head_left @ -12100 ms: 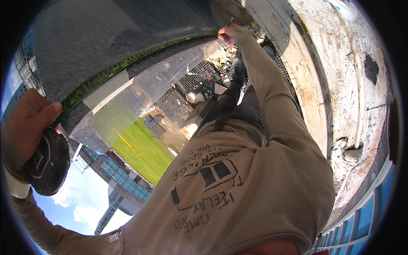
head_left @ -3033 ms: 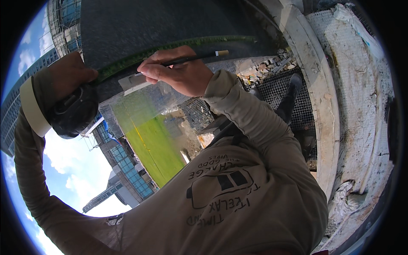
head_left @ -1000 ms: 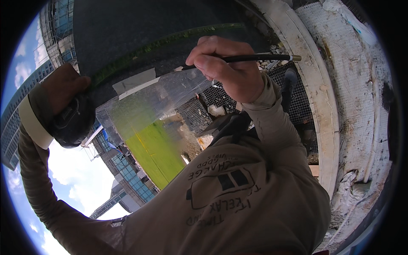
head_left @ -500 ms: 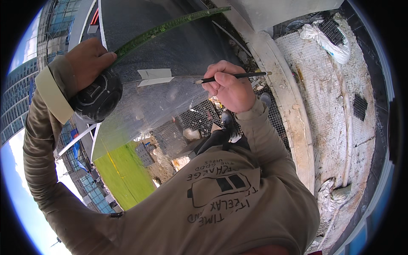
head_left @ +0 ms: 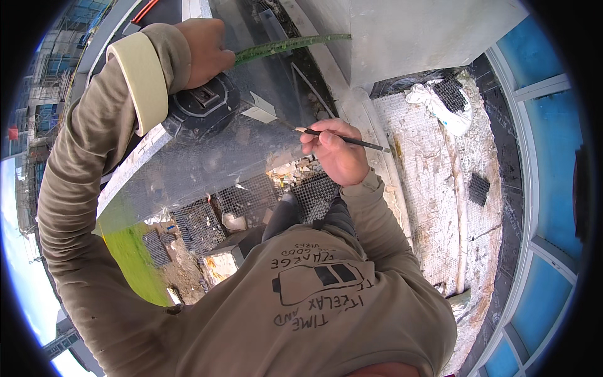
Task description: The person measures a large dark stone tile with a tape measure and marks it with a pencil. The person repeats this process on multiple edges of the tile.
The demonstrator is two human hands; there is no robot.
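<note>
My left hand (head_left: 204, 53) is closed, and a narrow green strip (head_left: 282, 46), like a tape measure's blade, runs right from its fingers towards the grey wall (head_left: 421, 44). Just under that hand is a black rounded case (head_left: 204, 107); whether it joins the strip is hidden. A pale yellow roll of tape (head_left: 141, 78) circles my left forearm. In my right hand (head_left: 344, 162) is a dark pencil (head_left: 358, 141), pinched, its tip pointing left over the edge of a grey panel (head_left: 217, 147). Short white tape pieces (head_left: 259, 114) lie on the panel between my hands.
A pale concrete kerb (head_left: 391, 179) runs down to my right. Beyond it lies stained white sheeting (head_left: 427, 201) with a crumpled white bag (head_left: 443, 110). Black grid mats (head_left: 200, 225) and rubble lie below the panel. Blue glazing (head_left: 543, 207) stands far right.
My left hand, with the green strip and black case, has moved right and upward in view. My right hand sits slightly lower, still holding the pencil. The whole view has shifted.
</note>
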